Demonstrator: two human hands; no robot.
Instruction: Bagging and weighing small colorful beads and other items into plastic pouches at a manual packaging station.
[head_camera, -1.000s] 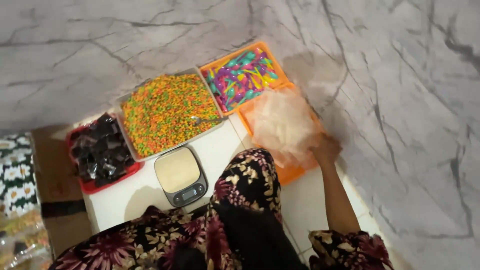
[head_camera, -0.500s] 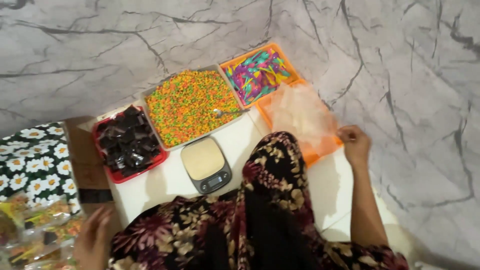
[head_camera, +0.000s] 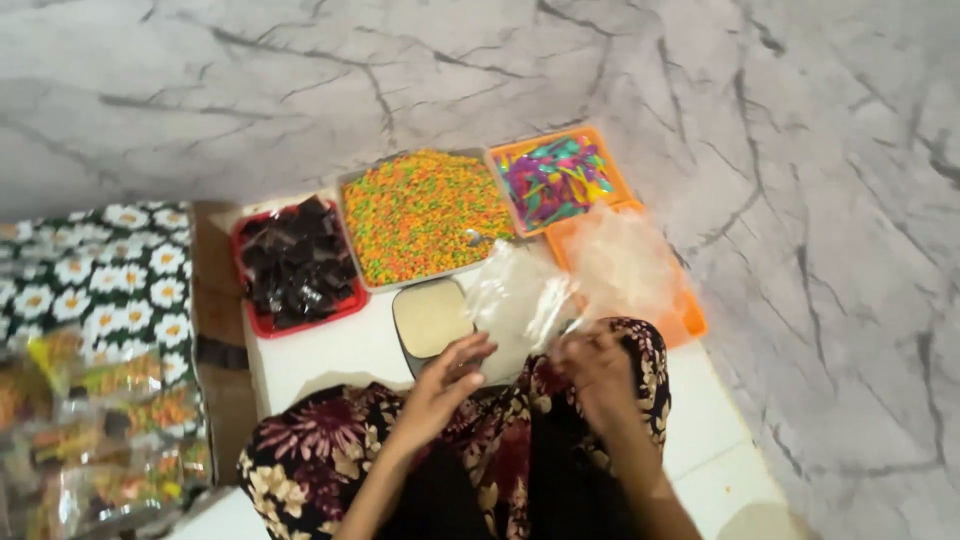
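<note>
- Nearest the viewer, over a lap draped in dark floral cloth (head_camera: 330, 450), the person's two hands work together above the low white table (head_camera: 330, 355).
- Left hand (head_camera: 445, 385) has its fingers spread and half-curled, tips touching the lower edge of a clear plastic bag (head_camera: 520, 300); whether it actually pinches the film I cannot tell.
- Right hand (head_camera: 598, 368) is closed in a pinch on the same bag's lower corner, knuckles up.
- That bag lies limp just past the hands, partly covering a small kitchen scale (head_camera: 430, 318) and hiding its right side.
- Off to the near left, a daisy-print cloth (head_camera: 110, 270) carries a heap of filled clear packets (head_camera: 90, 430), well apart from both hands.
- Beyond the right hand, an orange tray (head_camera: 688, 322) holds a loose pile of more clear bags (head_camera: 625, 262).
- Farther back, three trays stand in a row, touching: a red tray (head_camera: 262, 322) with dark pieces, a grey tray (head_camera: 425, 212) full of tiny multicoloured sweets, and a second orange tray (head_camera: 558, 180) of bright mixed pieces.
- Past everything, grey-veined marble floor (head_camera: 400, 70).
</note>
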